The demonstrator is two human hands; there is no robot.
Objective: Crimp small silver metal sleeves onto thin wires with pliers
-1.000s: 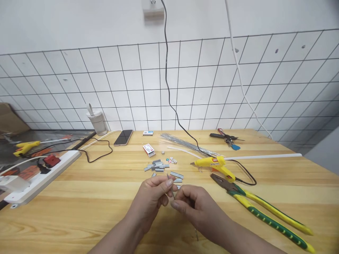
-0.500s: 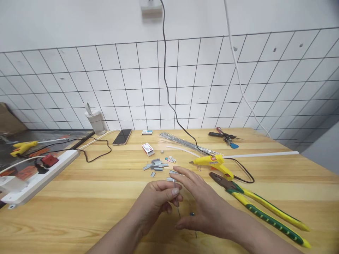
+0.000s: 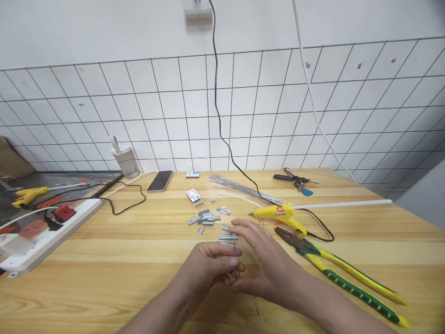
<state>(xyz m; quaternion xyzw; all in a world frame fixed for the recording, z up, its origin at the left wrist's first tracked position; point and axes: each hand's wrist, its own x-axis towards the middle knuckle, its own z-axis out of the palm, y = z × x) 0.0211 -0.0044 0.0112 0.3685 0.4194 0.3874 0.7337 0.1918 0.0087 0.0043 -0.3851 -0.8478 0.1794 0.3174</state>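
Observation:
My left hand (image 3: 210,269) is closed in a pinch on a thin metal wire (image 3: 234,250) that stands nearly upright above the wooden table (image 3: 104,260). My right hand (image 3: 264,264) is beside it with fingers stretched out, the fingertips over the staple strips (image 3: 227,237); its thumb lies near the wire's lower part. More staple strips (image 3: 205,218) lie in a loose pile just beyond the hands.
A yellow glue gun (image 3: 281,215) and yellow-green pliers (image 3: 340,273) lie to the right. A wire bundle (image 3: 243,188), staple box (image 3: 193,196), phone (image 3: 160,181), scissors and keys (image 3: 295,180) sit further back. A white power strip (image 3: 48,232) is at left.
My right hand let go of its closed grip near the wire and opened, reaching forward over the staple strips. My left hand kept its pinch on the wire and sank slightly.

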